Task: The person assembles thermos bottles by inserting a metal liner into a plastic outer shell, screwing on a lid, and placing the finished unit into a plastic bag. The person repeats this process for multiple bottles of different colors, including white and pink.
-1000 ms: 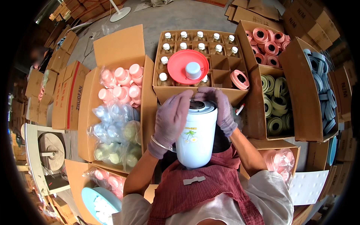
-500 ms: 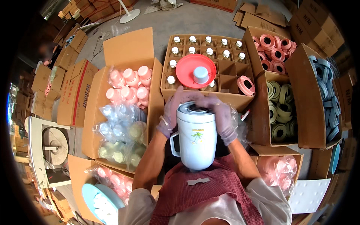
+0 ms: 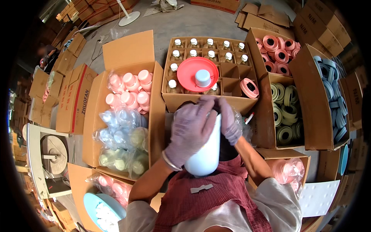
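We have left hand point(image 3: 191, 133) and right hand point(image 3: 230, 125) clamped around the blue jug point(image 3: 203, 164), up high. Uneven push could tip it; slack grip could drop it.

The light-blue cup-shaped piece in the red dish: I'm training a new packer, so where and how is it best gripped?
Probably by its round side wall, thumb and fingers on opposite sides, coming from above: the light-blue cup-shaped piece stands within the red dish with its top uncovered, and no handle shows.
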